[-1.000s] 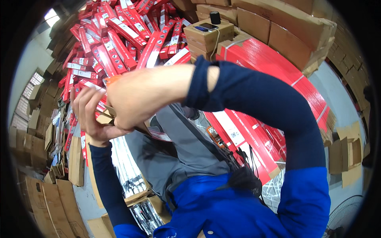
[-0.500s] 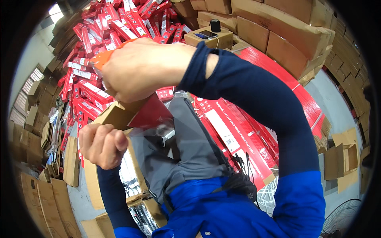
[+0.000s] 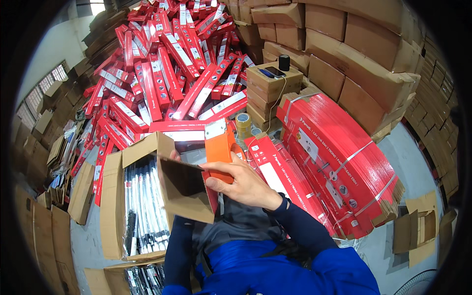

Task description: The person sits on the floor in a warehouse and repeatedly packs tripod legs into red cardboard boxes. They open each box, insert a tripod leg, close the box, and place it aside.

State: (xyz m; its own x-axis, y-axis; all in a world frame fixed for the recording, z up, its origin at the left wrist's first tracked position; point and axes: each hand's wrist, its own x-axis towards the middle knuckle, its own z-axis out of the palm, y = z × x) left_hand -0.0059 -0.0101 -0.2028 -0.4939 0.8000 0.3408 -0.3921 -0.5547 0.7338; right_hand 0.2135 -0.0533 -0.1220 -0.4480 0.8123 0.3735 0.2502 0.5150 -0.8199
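Observation:
Over my lap is a long red carton point(image 3: 189, 189) with its brown cardboard end gaping toward me. My left hand point(image 3: 174, 155) grips its far left side; only fingertips show, the rest being hidden behind the cardboard. An orange tape dispenser point(image 3: 219, 145) is in my right hand point(image 3: 242, 183), fingers wrapped round its lower part, close against the carton's right side. Just left of the carton stands an open brown box point(image 3: 114, 206) packed with plastic-wrapped white and black rods point(image 3: 145, 206).
A heap of red cartons point(image 3: 162, 73) rises ahead. Strapped flat red cardboard point(image 3: 339, 162) lies at right. Tape rolls point(image 3: 243, 125) stand near a small brown box point(image 3: 275, 81) bearing a phone point(image 3: 274, 72). Another open box of wrapped items point(image 3: 110, 278) is at lower left.
My right hand has come down and right with the tape dispenser, from high on the left. My left hand, earlier a fist in front of the carton, is now behind it. The view has shifted.

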